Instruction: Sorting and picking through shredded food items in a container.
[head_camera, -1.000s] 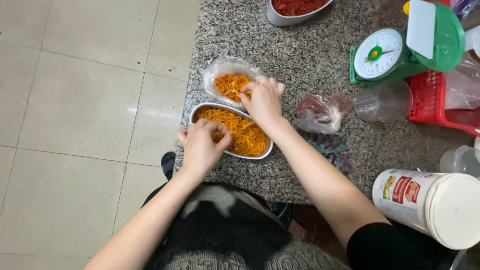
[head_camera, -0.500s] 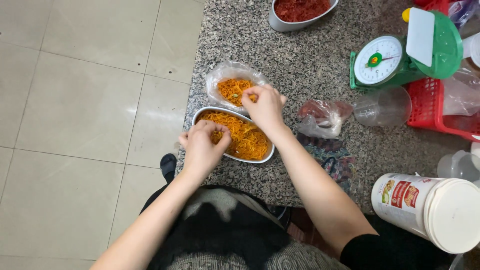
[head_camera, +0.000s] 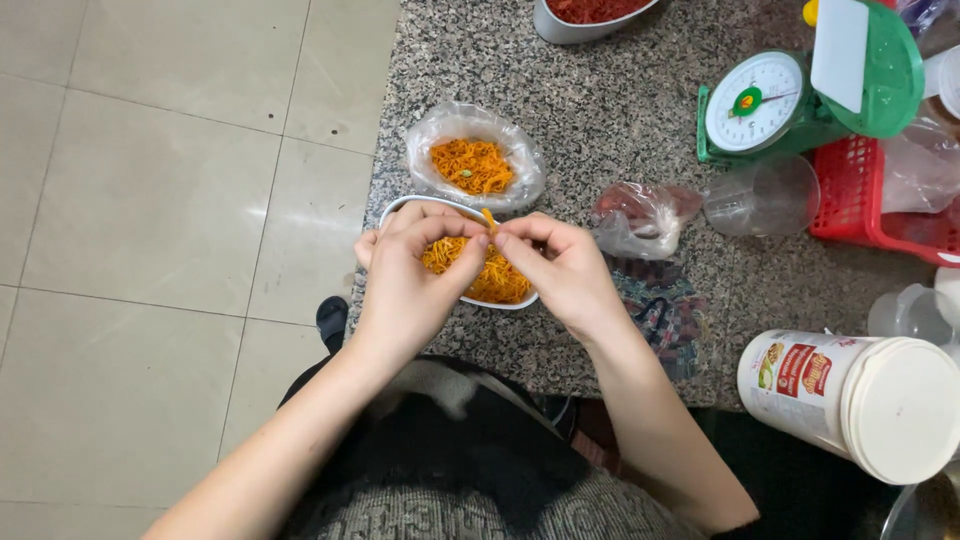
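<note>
Orange shredded strands (head_camera: 487, 222) pinched between fingertips of both hands, just above oval metal tray (head_camera: 400, 208). Left hand (head_camera: 405, 275) and right hand (head_camera: 562, 268) together, thumbs and forefingers closed on same small tuft. Tray at near edge of granite countertop (head_camera: 610, 110), directly under hands, long axis running left-far to right-near. Plastic bag with more strands (head_camera: 472, 165) just beyond tray, toward far side. Both hands about equally near bag.
</note>
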